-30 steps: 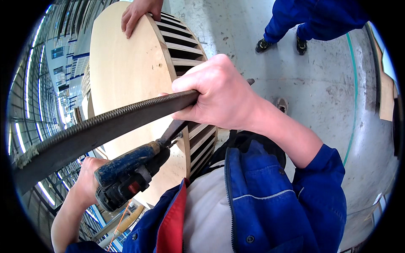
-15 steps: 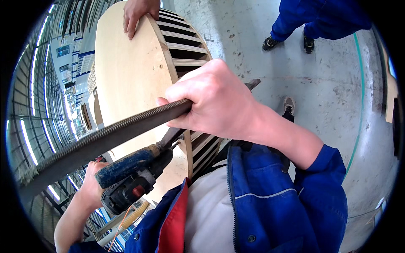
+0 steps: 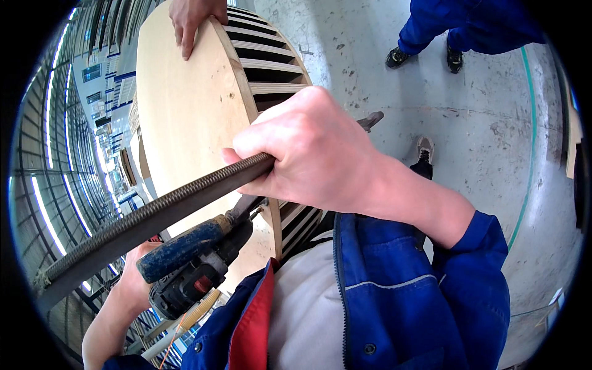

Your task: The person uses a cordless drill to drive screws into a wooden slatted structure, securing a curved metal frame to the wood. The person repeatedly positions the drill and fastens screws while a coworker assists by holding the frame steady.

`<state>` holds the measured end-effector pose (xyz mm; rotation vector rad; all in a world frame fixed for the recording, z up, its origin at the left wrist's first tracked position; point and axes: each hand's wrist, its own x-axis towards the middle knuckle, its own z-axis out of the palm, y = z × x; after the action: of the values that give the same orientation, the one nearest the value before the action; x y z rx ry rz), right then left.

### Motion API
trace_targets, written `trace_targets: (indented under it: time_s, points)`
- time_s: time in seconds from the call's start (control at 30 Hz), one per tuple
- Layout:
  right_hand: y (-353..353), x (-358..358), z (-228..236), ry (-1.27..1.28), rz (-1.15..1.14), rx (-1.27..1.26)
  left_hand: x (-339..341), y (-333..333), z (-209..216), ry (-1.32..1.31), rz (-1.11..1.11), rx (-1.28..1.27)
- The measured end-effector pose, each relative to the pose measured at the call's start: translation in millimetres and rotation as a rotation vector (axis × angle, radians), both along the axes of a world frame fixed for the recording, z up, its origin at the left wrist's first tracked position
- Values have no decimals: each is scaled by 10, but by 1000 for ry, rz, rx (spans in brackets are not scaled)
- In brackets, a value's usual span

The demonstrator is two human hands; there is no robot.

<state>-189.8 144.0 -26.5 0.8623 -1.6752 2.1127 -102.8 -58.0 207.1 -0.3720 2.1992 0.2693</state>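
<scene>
My right hand [image 3: 308, 148] is closed around the ridged metal bar of a bar clamp [image 3: 166, 203]. The bar slants across the view to the lower left, and a dark metal end sticks out past my wrist. Below it is a worn blue handle [image 3: 179, 250] with a metal neck running up toward my right hand. Beside that handle sits a black power tool [image 3: 197, 280] with a red part. My left hand [image 3: 132, 274] is wrapped behind the tool, its fingers mostly hidden. Under both hands stands a curved, pale wooden piece [image 3: 185, 111] with a slatted side.
Another person's hand [image 3: 194, 24] rests on the wooden piece's far edge. Someone in blue trousers [image 3: 475, 28] stands on the grey floor [image 3: 481, 135] at the upper right. A green line [image 3: 534, 123] crosses the floor. A yellowish hose [image 3: 200, 308] lies below the tool.
My right hand and the clamp have shifted slightly left, and the bar's far lower-left end sits a bit lower. The other person's hand remains on the wood.
</scene>
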Motion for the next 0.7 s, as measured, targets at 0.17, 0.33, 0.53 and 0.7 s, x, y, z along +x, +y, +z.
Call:
trace_targets:
  time_s: [0.17, 0.33, 0.53, 0.7]
  points:
    - [23, -5, 8, 6, 13, 47, -38, 8, -4, 2, -101, -44]
    - [54, -10, 41, -46, 77, 136, -14, -116, -42, -33, -157, -50]
    - [41, 12, -14, -37, 65, 112, 78, -387, 18, -58, -259, -64]
    - [49, -33, 77, -26, 100, 65, 114, -451, 44, 12, -490, -108]
